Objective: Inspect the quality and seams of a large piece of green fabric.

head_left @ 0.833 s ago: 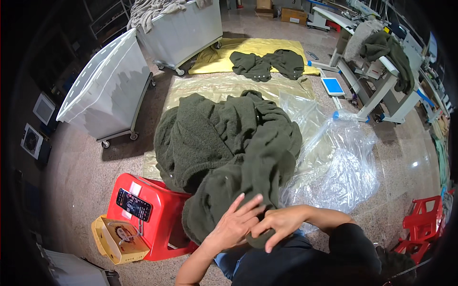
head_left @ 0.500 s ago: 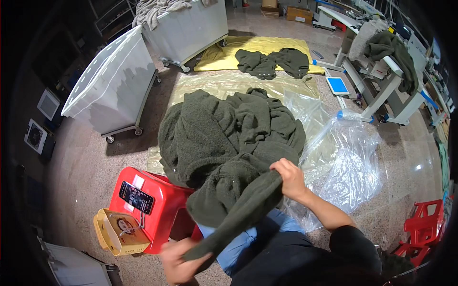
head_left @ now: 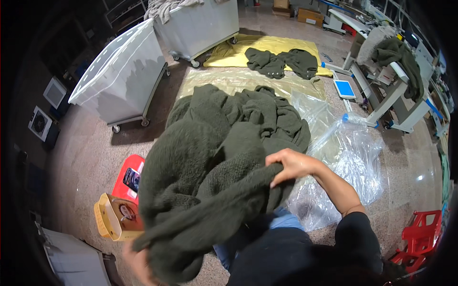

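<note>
A large dark green fleece garment (head_left: 214, 195) is stretched across my lap in front of a heap of the same cloth (head_left: 281, 114). My right hand (head_left: 288, 164) grips its edge, thumb beneath and fingers over the top. At the lower left, my left hand (head_left: 137, 262) holds the other end of that edge; it is blurred and partly hidden by the cloth. Between the hands the edge runs as a long slanting band, with a thick fold sagging below it. The cloth covers much of the red stool (head_left: 125, 177) on my left.
A phone (head_left: 131, 178) lies on the stool, beside a yellow basket (head_left: 114, 219). Clear plastic sheeting (head_left: 343, 162) spreads to the right. Two wheeled bins (head_left: 119, 76) stand at the far left. More green pieces (head_left: 281, 62) lie on a yellow sheet (head_left: 219, 59); a machine table (head_left: 381, 100) stands right.
My left hand has swung left and down, pulling the cloth over the stool. My right hand keeps its grip slightly further left. The whole view has shifted a little.
</note>
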The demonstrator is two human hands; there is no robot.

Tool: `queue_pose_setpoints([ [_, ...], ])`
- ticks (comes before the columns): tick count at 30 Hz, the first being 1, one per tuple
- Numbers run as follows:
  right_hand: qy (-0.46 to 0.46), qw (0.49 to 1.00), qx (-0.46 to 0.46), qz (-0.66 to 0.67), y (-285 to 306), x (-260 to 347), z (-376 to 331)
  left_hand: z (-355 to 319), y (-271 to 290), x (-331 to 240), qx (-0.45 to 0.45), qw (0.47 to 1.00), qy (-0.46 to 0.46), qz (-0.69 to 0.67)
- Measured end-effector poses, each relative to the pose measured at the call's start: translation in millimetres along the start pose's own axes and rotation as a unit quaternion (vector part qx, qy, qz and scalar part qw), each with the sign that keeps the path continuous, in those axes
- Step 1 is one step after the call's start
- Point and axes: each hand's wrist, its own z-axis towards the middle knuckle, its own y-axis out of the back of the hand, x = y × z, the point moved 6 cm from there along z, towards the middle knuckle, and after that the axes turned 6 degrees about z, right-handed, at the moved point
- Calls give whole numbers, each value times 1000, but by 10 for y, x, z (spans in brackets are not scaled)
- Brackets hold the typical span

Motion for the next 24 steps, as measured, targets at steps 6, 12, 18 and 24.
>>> queue_pose_setpoints([
  [6,-204,951,-58,223,-120,-1450,-297,-121,120,1827,93,974,198,55],
  [12,-122,889,-288,334,160,-1381,-603,-347,256,2048,10,976,218,-28],
  [18,-24,906,-289,308,312,-395,-527,-161,-76,1472,-54,992,112,9],
  [24,166,851,440,234,-1392,910,-370,-97,-1465,680,235,971,-44,-20],
])
